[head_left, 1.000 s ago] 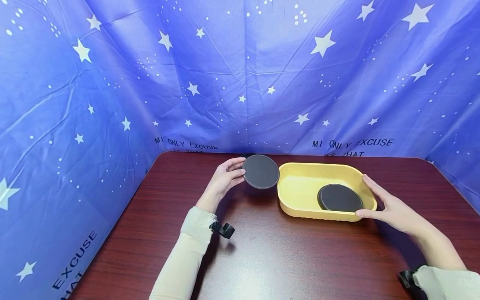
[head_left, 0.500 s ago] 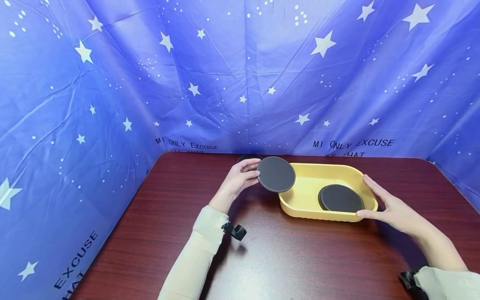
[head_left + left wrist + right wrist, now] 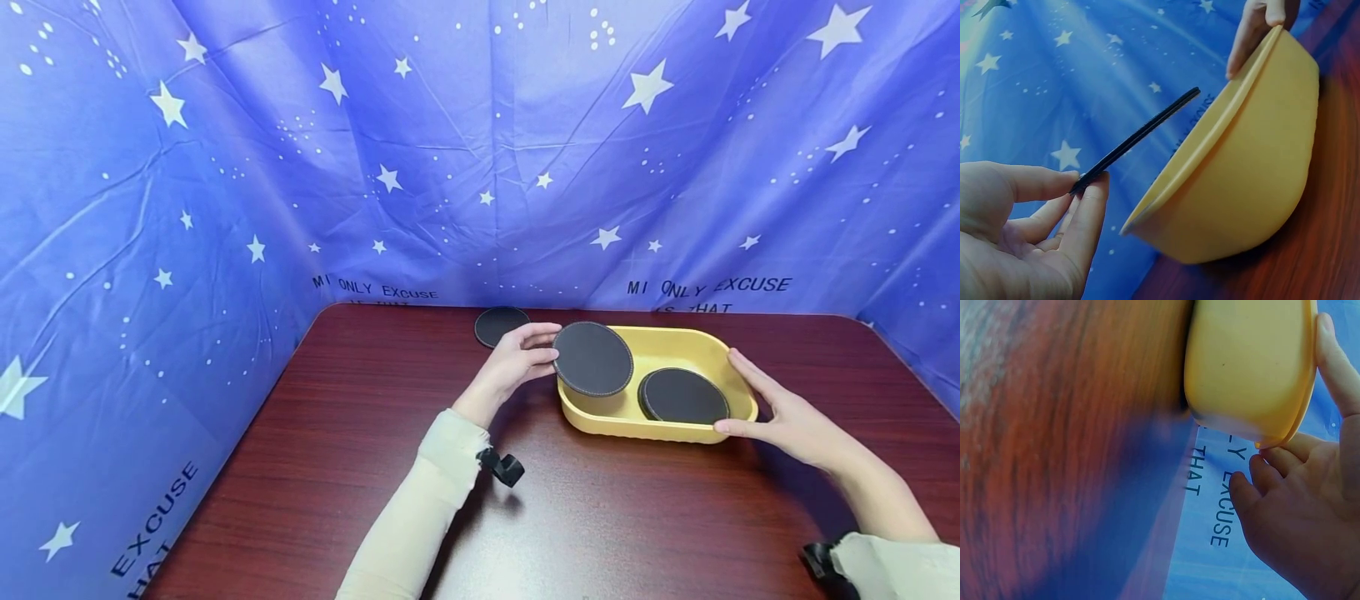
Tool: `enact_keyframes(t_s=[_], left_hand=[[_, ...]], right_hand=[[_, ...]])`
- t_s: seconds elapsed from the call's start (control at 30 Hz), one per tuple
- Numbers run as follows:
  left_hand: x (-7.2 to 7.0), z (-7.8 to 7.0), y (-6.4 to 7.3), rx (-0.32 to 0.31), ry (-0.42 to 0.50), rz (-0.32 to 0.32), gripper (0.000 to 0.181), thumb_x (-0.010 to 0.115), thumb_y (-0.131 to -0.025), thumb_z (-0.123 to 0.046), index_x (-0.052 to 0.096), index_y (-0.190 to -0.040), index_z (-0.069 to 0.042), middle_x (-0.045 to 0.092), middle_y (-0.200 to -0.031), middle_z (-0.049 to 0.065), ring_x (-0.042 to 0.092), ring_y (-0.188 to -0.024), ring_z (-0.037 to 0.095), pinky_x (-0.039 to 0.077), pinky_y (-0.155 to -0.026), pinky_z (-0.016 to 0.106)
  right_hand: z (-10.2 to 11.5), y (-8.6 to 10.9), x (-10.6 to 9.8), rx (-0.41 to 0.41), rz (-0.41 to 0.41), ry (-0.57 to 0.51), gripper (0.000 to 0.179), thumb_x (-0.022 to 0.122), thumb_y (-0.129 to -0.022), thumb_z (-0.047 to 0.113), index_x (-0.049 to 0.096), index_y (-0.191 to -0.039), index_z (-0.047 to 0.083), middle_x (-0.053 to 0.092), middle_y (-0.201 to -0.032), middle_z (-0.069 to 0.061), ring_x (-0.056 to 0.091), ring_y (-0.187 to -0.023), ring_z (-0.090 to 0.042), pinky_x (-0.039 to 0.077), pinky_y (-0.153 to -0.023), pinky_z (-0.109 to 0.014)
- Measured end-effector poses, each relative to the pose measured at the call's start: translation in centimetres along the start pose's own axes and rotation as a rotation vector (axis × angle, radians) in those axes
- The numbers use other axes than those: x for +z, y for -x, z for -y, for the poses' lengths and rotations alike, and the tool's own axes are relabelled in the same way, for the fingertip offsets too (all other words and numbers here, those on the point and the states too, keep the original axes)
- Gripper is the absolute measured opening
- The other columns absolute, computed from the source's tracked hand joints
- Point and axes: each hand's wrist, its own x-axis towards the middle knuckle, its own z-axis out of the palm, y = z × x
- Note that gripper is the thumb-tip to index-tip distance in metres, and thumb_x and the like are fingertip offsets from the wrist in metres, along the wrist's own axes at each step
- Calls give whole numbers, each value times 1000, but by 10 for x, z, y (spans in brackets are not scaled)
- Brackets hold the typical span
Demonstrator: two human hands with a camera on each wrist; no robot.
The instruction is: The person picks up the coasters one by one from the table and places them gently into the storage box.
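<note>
My left hand (image 3: pixel 512 365) pinches a round black coaster (image 3: pixel 593 359) at its edge, thumb on one face and fingers on the other. The coaster tilts above the left end of an oblong yellow container (image 3: pixel 637 431), and its stitched rim faces the head camera. Edge-on in the left wrist view, the held coaster (image 3: pixel 1141 139) looks layered. Inside the container's right part lie stacked black coasters (image 3: pixel 684 396). Around that end my right hand (image 3: pixel 791 423) holds the rim, thumb at the near side and fingers at the far side.
Another black coaster (image 3: pixel 495 327) lies near the back edge of the dark red wooden table (image 3: pixel 315 467), behind my left hand. A blue star-printed curtain (image 3: pixel 465 150) hangs at the back and sides. Each wrist wears a black strap (image 3: pixel 502 468).
My left hand has carried its coaster rightward, from beside the container to above its left end. The coaster on the table behind has come into view. My right hand stays at the container.
</note>
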Motion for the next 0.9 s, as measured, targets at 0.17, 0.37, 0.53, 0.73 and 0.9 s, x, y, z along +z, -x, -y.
enact_keyframes(t_s=[0.17, 0.37, 0.53, 0.73, 0.9], left_hand=[[14, 3, -4, -17, -18, 5, 45, 59, -92, 8, 55, -136, 0, 60, -135, 20, 61, -87, 8, 60, -78, 25], [28, 4, -10, -35, -36, 11, 45, 60, -91, 10, 57, -135, 1, 60, -135, 21, 61, -84, 9, 61, -82, 30], [44, 7, -15, -37, -57, 7, 41, 61, -89, 11, 60, -129, 1, 64, -128, 18, 64, -83, 12, 62, -84, 35], [65, 8, -19, -41, -117, 31, 40, 60, -90, 11, 61, -129, 1, 64, -129, 17, 67, -84, 14, 62, -81, 32], [82, 11, -22, -55, -150, 39, 39, 61, -89, 13, 62, -126, 0, 65, -126, 15, 70, -86, 21, 62, -83, 36]], right_hand=[[0, -1, -1, -1, 1, -2, 105, 78, -84, 11, 8, -161, 13, 3, -169, -9, 4, -132, 27, 7, -94, 12], [1, -1, -1, -3, 9, -3, 104, 78, -84, 12, 8, -161, 13, 3, -169, -9, 2, -136, 23, 6, -94, 12], [2, -1, 0, -14, 5, -12, 104, 78, -84, 10, 9, -161, 11, 2, -169, -2, 3, -134, 24, 7, -96, 12], [1, 0, 0, -21, -1, -8, 104, 79, -83, 10, 10, -161, 11, 3, -169, 4, 3, -133, 27, 7, -96, 11], [1, 1, 0, -8, 0, -7, 104, 78, -84, 10, 9, -161, 12, 2, -167, 14, 3, -132, 28, 7, -95, 12]])
